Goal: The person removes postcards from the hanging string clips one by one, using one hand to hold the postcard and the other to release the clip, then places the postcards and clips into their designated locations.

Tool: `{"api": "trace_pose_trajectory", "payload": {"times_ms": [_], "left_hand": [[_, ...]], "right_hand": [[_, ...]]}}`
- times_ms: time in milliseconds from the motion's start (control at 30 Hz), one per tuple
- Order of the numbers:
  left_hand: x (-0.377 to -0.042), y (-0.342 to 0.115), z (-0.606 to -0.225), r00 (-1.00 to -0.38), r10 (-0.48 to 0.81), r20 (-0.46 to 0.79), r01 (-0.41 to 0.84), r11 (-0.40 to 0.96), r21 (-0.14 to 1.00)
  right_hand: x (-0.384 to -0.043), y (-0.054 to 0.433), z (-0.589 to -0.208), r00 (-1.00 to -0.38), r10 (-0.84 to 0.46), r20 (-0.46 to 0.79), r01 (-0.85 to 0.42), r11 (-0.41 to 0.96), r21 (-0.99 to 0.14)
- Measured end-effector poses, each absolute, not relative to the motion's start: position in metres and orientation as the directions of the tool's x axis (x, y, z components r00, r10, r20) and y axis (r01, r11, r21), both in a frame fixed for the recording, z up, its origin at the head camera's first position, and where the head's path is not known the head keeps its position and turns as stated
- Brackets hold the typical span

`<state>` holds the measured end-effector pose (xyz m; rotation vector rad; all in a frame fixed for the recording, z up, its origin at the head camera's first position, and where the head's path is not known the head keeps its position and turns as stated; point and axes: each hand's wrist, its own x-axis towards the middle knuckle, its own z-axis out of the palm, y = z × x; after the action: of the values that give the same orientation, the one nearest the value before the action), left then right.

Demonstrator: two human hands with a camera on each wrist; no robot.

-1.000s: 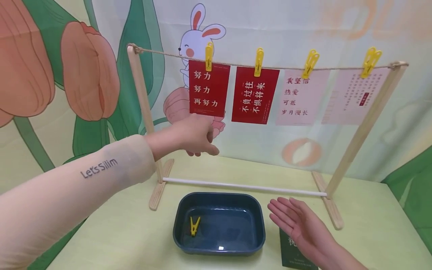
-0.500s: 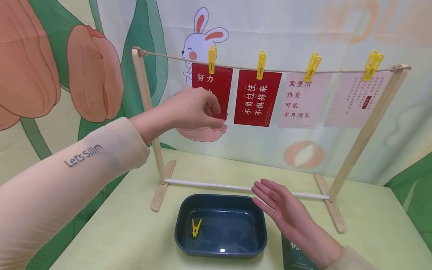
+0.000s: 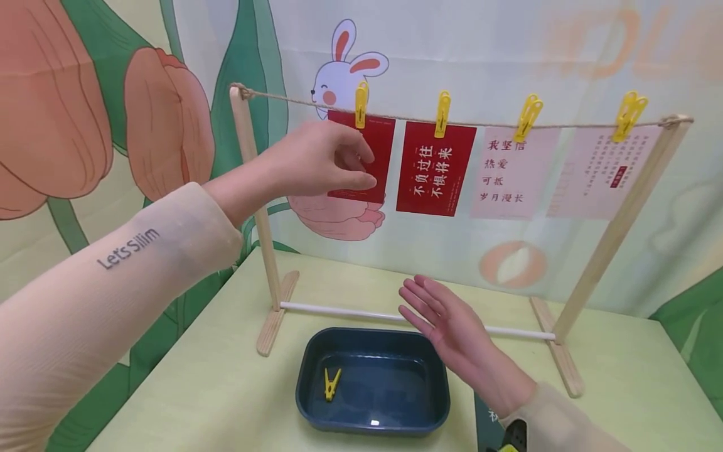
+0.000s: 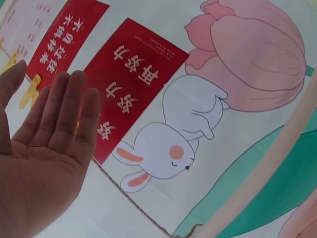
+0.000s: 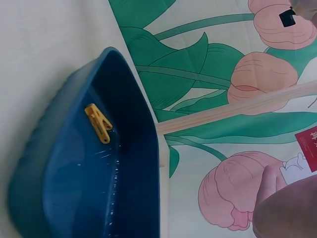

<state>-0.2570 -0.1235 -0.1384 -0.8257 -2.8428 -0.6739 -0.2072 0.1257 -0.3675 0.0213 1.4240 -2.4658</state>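
My left hand [image 3: 316, 160] is raised before the leftmost red card [image 3: 380, 169] and overlaps it in the head view. Its fingers are relaxed with nothing in them; the left wrist view shows the bare palm [image 4: 47, 158]. That card hangs from a twine line [image 3: 294, 100] by a yellow clothespin [image 3: 361, 105]. Beside it hang a second red card [image 3: 435, 169] and two pink cards [image 3: 505, 179], each under a yellow clothespin. My right hand [image 3: 443, 320] holds nothing, fingers straight, over the right back corner of a dark blue basin [image 3: 373, 427]. One yellow clothespin [image 5: 99, 123] lies inside the basin.
Wooden posts [image 3: 257, 207] on flat feet carry the line, joined low down by a white rod [image 3: 344, 310]. Under my right forearm lies a dark green card [image 3: 486, 417], partly covered. A cloth printed with tulips and a rabbit [image 3: 339, 75] hangs behind the table [image 3: 226, 376].
My left hand has risen from below the leftmost red card to in front of it, fingers loosely spread. My right hand has moved left and up, from beside the basin to over its corner.
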Motion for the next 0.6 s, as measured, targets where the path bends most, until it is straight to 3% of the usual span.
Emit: {"api": "trace_pose_trajectory", "payload": {"times_ms": [600], "left_hand": [[-0.268,-0.139,-0.128,-0.772,0.418,0.479,0.619,0.665,0.417]], "right_hand": [[-0.240,0.081,-0.349,-0.965,-0.255,-0.060,0.187,-0.512,-0.838]]}}
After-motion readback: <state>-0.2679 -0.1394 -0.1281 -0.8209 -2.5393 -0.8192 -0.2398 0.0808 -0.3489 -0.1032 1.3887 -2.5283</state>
